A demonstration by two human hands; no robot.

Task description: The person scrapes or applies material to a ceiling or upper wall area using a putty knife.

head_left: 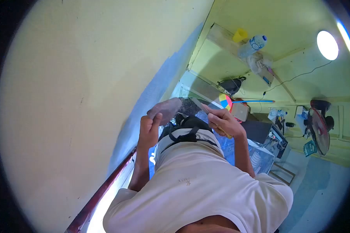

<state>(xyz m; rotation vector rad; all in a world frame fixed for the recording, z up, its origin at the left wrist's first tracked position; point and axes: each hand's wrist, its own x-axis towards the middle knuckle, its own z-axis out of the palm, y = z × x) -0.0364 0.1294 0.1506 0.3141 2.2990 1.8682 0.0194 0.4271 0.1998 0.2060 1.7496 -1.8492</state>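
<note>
My left hand (148,130) grips a flat, brownish-grey piece (166,108) with a rounded outline by its lower left end, thumb on top. Its material I cannot make out. In my right hand (227,123) is a flat-bladed tool with a yellow handle (226,133); its grey blade (199,104) points up and left, towards the brownish piece. A small gap shows between the blade and that piece. Both hands are held in front of my body, with the fingers closed around what they hold.
A pale wall (74,85) with a blue lower band stands close on my left. To the right are a shelf with a water bottle (252,46) and yellow cup (240,35), a black bag (232,85), a multicoloured ball (225,101), a dark cabinet (254,131) and a fan (319,130).
</note>
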